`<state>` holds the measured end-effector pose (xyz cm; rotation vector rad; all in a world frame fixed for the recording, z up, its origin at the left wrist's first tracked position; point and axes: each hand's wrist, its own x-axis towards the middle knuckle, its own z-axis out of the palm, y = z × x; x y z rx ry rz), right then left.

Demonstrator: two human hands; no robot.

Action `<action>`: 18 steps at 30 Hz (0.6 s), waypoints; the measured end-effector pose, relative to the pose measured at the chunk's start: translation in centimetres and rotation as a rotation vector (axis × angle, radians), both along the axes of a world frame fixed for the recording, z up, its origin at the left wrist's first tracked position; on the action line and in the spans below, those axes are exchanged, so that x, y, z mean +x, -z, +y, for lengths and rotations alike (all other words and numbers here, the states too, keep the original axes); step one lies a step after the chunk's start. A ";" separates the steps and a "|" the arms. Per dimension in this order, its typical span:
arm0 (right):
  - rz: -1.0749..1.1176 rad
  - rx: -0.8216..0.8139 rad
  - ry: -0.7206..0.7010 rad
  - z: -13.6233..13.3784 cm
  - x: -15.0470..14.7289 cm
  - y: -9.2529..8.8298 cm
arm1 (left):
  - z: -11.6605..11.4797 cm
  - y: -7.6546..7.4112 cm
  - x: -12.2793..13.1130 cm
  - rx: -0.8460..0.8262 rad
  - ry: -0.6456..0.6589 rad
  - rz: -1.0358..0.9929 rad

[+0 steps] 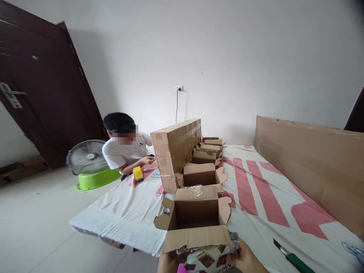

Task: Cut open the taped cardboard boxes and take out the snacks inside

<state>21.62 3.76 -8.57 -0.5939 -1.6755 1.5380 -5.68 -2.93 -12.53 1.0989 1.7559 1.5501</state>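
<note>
An open cardboard box (196, 212) with its flaps spread stands in front of me. Its near flap (197, 237) folds toward me, with a ragged edge. Below that edge is a crumpled, printed white and dark red bundle (207, 259), with a bit of pink at its lower side. My left hand (167, 262) is at the bundle's left, mostly hidden under the flap. At the other side my right hand (243, 256) curls against the bundle, its fingertips out of sight. A green-handled utility knife (292, 258) lies on the sheet to the right, blade out.
More open boxes (200, 170) run in a row toward the wall, beside a tall taped stack of cartons (178, 151). A long cardboard panel (307, 163) stands at right. Across the bed, a person (125, 151) leans near a yellow tape dispenser (138, 173). A fan (91, 156) is behind.
</note>
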 end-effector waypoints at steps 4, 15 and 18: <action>0.061 -0.026 -0.066 0.8 -0.8 1.0 | 1.4 -0.7 -0.3 -0.014 0.030 -0.037; 0.044 -0.107 0.062 3.5 -2.5 1.0 | 6.5 -1.1 -1.9 0.018 0.019 -0.037; 0.054 -0.110 0.114 4.4 -3.2 1.0 | 8.3 -0.7 -2.5 0.065 -0.003 -0.062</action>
